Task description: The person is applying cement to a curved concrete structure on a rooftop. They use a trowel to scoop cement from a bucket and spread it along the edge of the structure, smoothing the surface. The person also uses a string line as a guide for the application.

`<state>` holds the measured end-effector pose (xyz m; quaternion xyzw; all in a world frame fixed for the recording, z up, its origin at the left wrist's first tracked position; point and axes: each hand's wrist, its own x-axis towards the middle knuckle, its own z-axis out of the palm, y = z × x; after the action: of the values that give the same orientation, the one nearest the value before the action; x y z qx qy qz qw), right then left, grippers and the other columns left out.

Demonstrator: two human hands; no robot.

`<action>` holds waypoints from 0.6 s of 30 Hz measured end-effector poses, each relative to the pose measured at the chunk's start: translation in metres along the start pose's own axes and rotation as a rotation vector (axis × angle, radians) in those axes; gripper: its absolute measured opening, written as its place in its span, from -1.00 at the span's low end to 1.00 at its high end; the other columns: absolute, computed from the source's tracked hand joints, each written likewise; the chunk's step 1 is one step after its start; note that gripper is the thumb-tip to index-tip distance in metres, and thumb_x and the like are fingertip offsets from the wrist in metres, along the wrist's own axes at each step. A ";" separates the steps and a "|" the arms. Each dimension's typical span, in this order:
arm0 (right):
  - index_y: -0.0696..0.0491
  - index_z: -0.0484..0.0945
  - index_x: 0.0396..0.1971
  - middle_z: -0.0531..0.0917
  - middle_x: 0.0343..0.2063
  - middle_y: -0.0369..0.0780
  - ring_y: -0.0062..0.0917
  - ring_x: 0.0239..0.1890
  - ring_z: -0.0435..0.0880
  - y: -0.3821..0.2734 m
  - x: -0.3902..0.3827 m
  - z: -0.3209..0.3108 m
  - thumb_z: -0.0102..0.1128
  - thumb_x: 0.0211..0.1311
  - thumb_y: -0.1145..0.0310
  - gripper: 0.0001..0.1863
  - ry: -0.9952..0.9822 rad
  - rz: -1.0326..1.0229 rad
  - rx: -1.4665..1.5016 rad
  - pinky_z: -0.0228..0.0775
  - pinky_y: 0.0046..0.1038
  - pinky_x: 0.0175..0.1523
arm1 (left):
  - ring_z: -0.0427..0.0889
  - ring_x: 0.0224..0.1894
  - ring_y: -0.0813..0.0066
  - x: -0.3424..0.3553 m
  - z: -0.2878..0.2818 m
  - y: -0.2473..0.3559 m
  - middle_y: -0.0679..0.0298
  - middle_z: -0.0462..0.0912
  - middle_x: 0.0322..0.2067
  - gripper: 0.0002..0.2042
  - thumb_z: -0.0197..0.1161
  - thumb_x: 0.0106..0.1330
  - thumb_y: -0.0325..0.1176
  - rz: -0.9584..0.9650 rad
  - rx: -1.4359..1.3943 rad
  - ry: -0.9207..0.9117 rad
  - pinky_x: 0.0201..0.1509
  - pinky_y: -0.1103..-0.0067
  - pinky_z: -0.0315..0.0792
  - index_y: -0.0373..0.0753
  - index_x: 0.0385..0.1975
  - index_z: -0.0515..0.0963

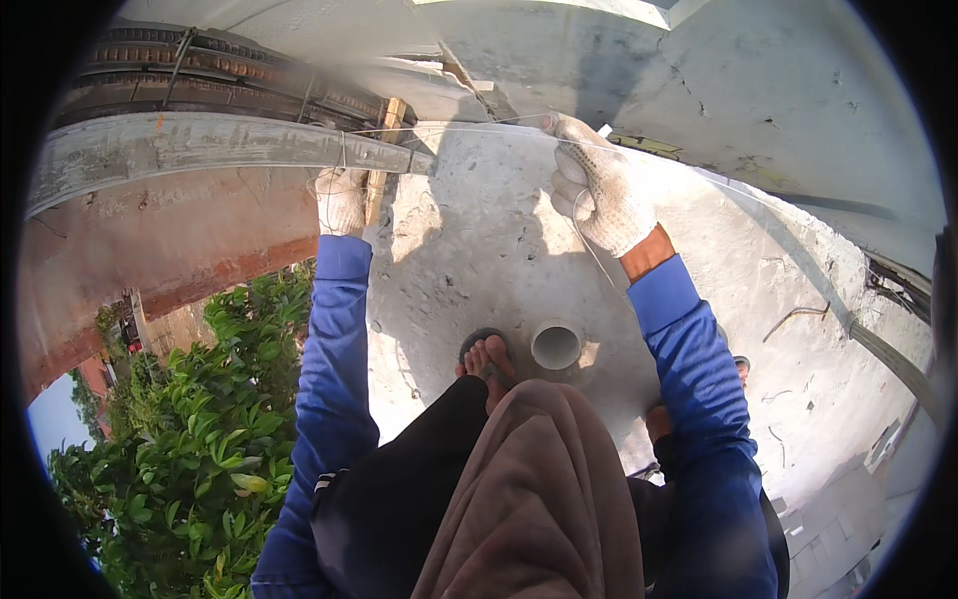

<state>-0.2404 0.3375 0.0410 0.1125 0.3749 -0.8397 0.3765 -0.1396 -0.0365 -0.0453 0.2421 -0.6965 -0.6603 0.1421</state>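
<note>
A long grey beam [230,143] runs in from the left and ends over the concrete slab. A thin wire [344,150] loops round it near that end. Against the beam's lower edge is my left hand [341,203], in a white knitted glove, its fingers curled; what they grip is partly hidden. Farther right, my right hand [604,190], gloved the same way, is closed on a thin wire [597,258], whose tail hangs down toward my sleeve. Another fine strand stretches between the beam and my right hand's raised thumb side.
I stand on a rough concrete slab [479,250] with a round pipe opening [556,346] by my foot. A leafy bush [200,439] lies below the left edge. Rusty rebar [170,65] is at the far left, a grey wall [758,100] at the far right. A bent rod [795,314] lies right.
</note>
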 end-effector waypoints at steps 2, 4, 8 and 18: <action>0.08 0.56 0.09 0.33 -0.63 -0.48 -0.78 -0.67 0.18 -0.006 -0.012 -0.009 0.04 0.60 0.25 -0.72 0.002 0.025 -0.118 -0.03 -0.64 -0.60 | 0.73 -0.32 0.51 -0.002 -0.008 -0.002 0.23 0.76 -0.28 -0.91 0.32 0.35 -0.48 -0.054 0.073 -0.050 -0.28 0.55 0.63 -0.33 -0.23 0.68; 0.07 0.59 0.05 0.34 -0.63 -0.49 -0.80 -0.65 0.18 -0.017 -0.028 -0.019 0.05 0.59 0.24 -0.73 0.017 0.090 -0.364 -0.04 -0.65 -0.58 | 0.72 -0.15 0.51 -0.007 -0.015 0.002 0.23 0.74 -0.11 -0.82 0.21 0.49 -0.40 -0.238 0.012 -0.054 -0.10 0.56 0.63 -0.36 -0.09 0.65; 0.04 0.70 -0.04 0.52 -0.47 -0.42 -0.76 -0.58 0.28 -0.030 -0.050 -0.043 0.14 0.52 0.22 -0.74 0.120 0.201 -0.808 0.13 -0.66 -0.48 | 0.74 -0.17 0.50 -0.013 -0.016 -0.010 0.25 0.76 -0.09 -0.74 0.32 0.44 -0.41 -0.157 -0.195 -0.002 -0.10 0.59 0.63 -0.33 0.07 0.62; 0.13 0.64 -0.10 0.76 -0.20 -0.07 -0.20 -0.15 0.77 -0.041 -0.062 -0.095 0.09 0.47 0.45 -0.83 -0.021 -0.314 -1.718 0.57 -0.33 0.02 | 0.68 0.06 0.45 -0.029 0.000 -0.002 0.16 0.70 0.08 -0.66 0.14 0.56 -0.29 -0.125 -0.206 0.052 0.13 0.53 0.55 -0.36 0.18 0.58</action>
<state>-0.2363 0.4572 0.0263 -0.2709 0.8859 -0.3095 0.2144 -0.1152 -0.0215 -0.0438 0.2863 -0.6047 -0.7294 0.1426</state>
